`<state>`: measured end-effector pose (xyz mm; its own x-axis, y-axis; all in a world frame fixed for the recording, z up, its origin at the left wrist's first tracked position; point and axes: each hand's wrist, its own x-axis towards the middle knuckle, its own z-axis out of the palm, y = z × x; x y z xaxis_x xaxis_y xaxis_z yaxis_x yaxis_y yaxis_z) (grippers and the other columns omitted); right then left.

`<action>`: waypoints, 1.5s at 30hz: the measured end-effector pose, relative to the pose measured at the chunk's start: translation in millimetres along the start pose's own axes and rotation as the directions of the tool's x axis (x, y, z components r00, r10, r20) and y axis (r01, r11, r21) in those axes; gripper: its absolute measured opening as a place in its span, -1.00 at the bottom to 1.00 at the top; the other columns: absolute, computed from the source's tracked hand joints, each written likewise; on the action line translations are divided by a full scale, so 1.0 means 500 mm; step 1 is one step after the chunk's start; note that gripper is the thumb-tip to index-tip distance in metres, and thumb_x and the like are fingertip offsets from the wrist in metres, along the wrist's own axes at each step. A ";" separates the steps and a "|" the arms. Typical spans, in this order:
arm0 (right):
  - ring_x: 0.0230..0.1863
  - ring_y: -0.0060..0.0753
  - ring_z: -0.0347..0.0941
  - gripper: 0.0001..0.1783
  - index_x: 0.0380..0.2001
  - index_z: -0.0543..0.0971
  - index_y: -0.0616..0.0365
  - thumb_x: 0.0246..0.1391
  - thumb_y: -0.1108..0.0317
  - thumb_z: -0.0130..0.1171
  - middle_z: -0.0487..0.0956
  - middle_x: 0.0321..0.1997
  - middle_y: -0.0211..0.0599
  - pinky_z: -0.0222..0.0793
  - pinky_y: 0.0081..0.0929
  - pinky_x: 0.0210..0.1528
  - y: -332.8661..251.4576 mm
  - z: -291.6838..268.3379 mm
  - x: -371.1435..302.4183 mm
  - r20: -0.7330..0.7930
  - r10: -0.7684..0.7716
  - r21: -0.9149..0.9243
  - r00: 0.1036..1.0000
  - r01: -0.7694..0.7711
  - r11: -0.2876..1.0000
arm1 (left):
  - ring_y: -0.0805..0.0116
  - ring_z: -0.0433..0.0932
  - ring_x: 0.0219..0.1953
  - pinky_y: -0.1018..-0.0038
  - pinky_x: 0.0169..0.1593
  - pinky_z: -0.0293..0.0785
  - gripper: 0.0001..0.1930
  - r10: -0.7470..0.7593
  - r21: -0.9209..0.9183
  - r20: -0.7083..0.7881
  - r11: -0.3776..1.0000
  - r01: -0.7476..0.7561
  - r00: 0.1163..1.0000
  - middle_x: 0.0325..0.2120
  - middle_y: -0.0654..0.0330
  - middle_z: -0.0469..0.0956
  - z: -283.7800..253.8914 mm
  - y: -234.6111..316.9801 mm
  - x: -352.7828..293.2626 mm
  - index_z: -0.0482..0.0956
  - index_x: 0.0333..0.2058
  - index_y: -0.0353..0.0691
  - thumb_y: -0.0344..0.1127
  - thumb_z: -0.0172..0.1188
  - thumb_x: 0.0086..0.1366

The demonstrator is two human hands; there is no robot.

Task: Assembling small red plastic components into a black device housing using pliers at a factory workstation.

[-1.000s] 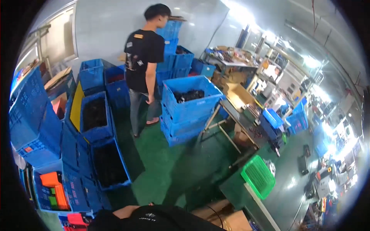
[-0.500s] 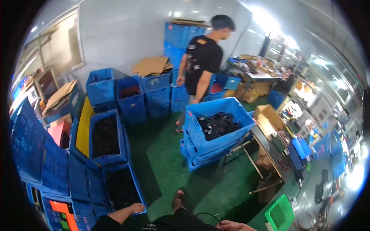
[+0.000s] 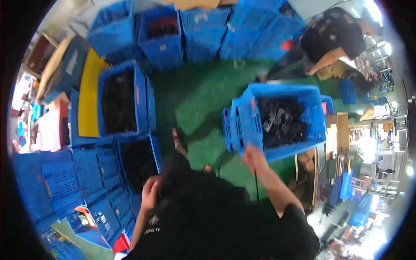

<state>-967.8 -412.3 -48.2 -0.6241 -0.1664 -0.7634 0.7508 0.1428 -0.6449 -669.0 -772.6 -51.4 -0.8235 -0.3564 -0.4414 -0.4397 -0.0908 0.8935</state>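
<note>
My right hand [image 3: 255, 158] is closed at the near side of the upper blue crate [image 3: 288, 90]. A thin black cable [image 3: 257, 186] hangs down from its fingers. Small black parts [image 3: 281, 121], some with grey faces, lie heaped in that crate, which tops a stack. Lower on the left, my left hand [image 3: 150, 192] is beside the near corner of another blue crate [image 3: 157, 151] filled with dark items [image 3: 138, 162]. Its fingers look bent but are blurred, and whether they touch the rim is unclear.
A co-worker in black [image 3: 331, 37] bends over behind the stack, an arm reaching down. Blue crates [image 3: 203, 39] line the back wall, and more crates [image 3: 56, 177] are piled at left by a yellow panel [image 3: 89, 95]. A work table [image 3: 320, 173] stands at right.
My view has tipped downward. My right hand has moved forward to the crate with the cable, and my left hand has drawn back from the lower crate's rim. The co-worker has moved right and bent down.
</note>
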 end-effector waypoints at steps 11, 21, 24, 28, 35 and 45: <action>0.26 -0.21 0.41 -0.54 0.12 0.52 0.23 0.35 0.10 0.13 0.53 0.16 -0.11 0.25 -0.22 0.35 -0.230 0.310 0.264 0.656 -0.260 -0.322 0.709 0.574 0.753 | 0.17 0.63 -0.25 0.32 -0.15 0.54 -0.74 0.156 0.187 0.884 0.747 -0.638 0.442 -0.30 0.08 0.63 0.021 0.385 0.756 0.67 -0.12 -0.20 -0.18 0.33 0.31; -0.01 0.04 0.47 -0.62 -0.11 0.50 0.17 0.36 0.03 0.12 0.49 -0.06 -0.05 0.41 -0.14 0.03 -0.459 0.295 0.415 0.226 -0.596 -0.465 0.770 0.623 0.629 | 0.03 0.66 -0.22 0.20 -0.13 0.59 -0.80 -0.312 0.162 0.950 0.520 -0.839 -0.010 -0.29 0.05 0.65 0.213 0.734 1.192 0.62 -0.18 -0.20 -0.25 0.26 0.30; -0.18 0.14 0.48 -0.60 -0.23 0.44 0.23 0.39 0.04 0.07 0.49 -0.28 0.04 0.39 -0.06 -0.10 -0.519 0.259 0.469 0.194 -0.557 -0.407 0.808 0.582 0.704 | 0.05 0.67 -0.20 0.19 -0.14 0.59 -0.78 -0.441 0.097 0.891 0.410 -0.907 -0.104 -0.32 0.04 0.67 0.321 0.794 1.274 0.60 -0.18 -0.19 -0.20 0.24 0.31; -0.19 -0.01 0.51 -0.68 -0.24 0.48 0.20 0.40 0.12 0.05 0.49 -0.29 -0.02 0.38 -0.09 -0.11 -0.480 0.214 0.540 0.034 -0.410 -0.262 0.911 0.404 0.876 | 0.10 0.67 -0.18 0.24 -0.12 0.57 -0.75 -0.600 0.094 0.749 0.513 -0.853 -0.279 -0.28 0.07 0.66 0.522 0.827 1.426 0.59 -0.10 -0.20 -0.21 0.25 0.33; -0.02 -0.06 0.49 -0.74 -0.08 0.62 0.10 0.30 0.25 0.05 0.55 -0.17 -0.17 0.39 -0.23 0.04 -0.518 0.077 0.625 -0.173 -0.602 -0.547 0.780 0.432 0.717 | 0.36 0.53 0.03 0.31 0.14 0.46 -0.42 -0.630 0.136 0.227 0.775 -0.617 -0.743 -0.04 0.14 0.60 0.923 0.785 1.629 0.40 0.27 -0.17 -0.15 0.32 0.35; -0.15 -0.47 0.53 -0.64 -0.05 0.63 0.21 0.33 0.12 0.22 0.64 -0.24 -0.27 0.46 -0.46 -0.03 -0.963 -0.205 0.815 -0.598 -0.226 0.228 0.769 0.434 0.871 | 0.37 0.65 -0.26 0.39 -0.13 0.60 -0.52 -0.680 0.295 0.697 0.562 -0.773 -0.229 -0.27 0.14 0.69 1.403 0.709 2.072 0.64 -0.02 -0.35 0.01 0.25 0.37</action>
<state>-1605.8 -449.0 -52.1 -0.7791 0.4235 -0.4623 0.4327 -0.1705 -0.8853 -1929.4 -521.7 -249.1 0.2376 0.7911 -0.5636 0.2832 0.4986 0.8193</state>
